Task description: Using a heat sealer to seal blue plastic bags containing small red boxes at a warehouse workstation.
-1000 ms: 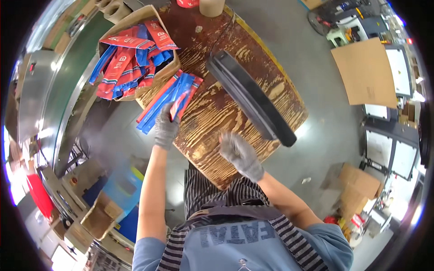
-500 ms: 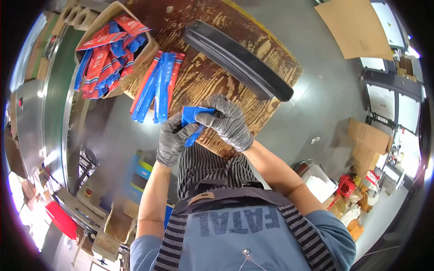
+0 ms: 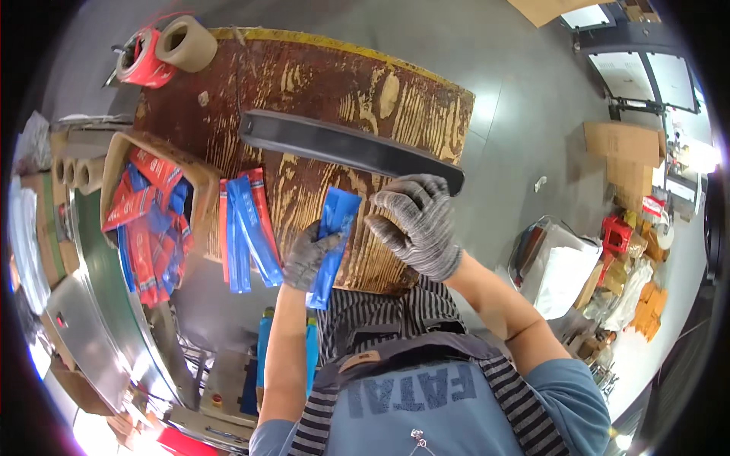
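Observation:
A long, flat blue packet (image 3: 339, 215) stands out from my gloved left hand (image 3: 306, 260), whose fingers are wrapped round its lower part. My right hand (image 3: 417, 226), also in a grey knit glove, is just right of the packet and apart from it. Its fingers are half curled and spread, with nothing visible between them. Left of my left hand, several blue and red packets (image 3: 251, 235) lie fanned at the worn wooden table's (image 3: 304, 80) near edge. A long dark grey plastic piece (image 3: 346, 150) lies across the table, beyond both hands.
At the left, an open cardboard box (image 3: 202, 178) holds a heap of red and blue packets. Brown tape (image 3: 186, 44) and a red roll (image 3: 146, 59) sit at the table's far left corner. A white-topped bin (image 3: 559, 277) stands on the floor at right.
My right hand has come off the blue packet and moved right. The packet, earlier bunched between both hands, now extends lengthwise from my left hand. The whole view has shifted.

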A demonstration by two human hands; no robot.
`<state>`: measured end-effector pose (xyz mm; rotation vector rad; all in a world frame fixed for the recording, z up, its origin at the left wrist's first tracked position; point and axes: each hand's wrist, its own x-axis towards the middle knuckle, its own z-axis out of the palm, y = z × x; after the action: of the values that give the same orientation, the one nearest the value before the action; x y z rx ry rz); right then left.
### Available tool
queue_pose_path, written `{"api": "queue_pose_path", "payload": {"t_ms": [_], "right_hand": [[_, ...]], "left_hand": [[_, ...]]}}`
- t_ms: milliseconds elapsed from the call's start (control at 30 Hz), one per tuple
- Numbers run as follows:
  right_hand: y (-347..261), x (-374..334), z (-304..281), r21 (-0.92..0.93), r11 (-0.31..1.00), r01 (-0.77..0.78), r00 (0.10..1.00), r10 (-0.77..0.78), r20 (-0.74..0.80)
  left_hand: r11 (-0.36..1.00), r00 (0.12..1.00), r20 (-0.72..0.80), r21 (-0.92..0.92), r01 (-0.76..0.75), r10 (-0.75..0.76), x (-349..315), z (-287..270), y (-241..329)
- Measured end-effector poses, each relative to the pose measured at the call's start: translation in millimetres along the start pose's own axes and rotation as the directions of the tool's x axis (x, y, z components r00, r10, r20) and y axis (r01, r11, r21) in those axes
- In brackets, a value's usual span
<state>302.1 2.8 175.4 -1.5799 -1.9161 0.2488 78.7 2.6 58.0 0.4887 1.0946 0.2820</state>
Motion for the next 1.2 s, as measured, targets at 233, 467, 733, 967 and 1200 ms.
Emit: {"api": "queue_pose_path", "payload": {"t_ms": [233,467,733,967,1200], "right_hand": [[43.3,15.9,-11.3,-0.119,0.987,-0.113,0.97,0.135,0.204],[52.8,-8.6,15.2,-0.022,0.995,-0.1,0.953,0.102,0.284],[61.4,-12.9,12.2,-0.048,0.996,-0.08,0.899,0.093,0.428],[66.0,-16.9,14.6,-0.019,0.995,-0.1,0.892,0.098,0.442],[67.7,-23.6,26.3,-0.066,0.993,-0.096,0.927,0.113,0.357]], "left_hand": [[0.989,0.99,-0.048,0.084,-0.125,0.129,67.0,15.6,13.7],[0.942,0.969,-0.134,0.295,-0.161,0.207,82.4,-10.3,-6.9],[0.977,0.96,-0.273,-0.175,-0.118,0.067,68.7,-73.7,-53.4],[-0.157,0.895,0.317,0.947,-0.28,0.315,56.8,-65.1,-26.3],[0.117,0.914,0.133,0.975,-0.191,0.383,56.0,-26.3,-9.6]]}}
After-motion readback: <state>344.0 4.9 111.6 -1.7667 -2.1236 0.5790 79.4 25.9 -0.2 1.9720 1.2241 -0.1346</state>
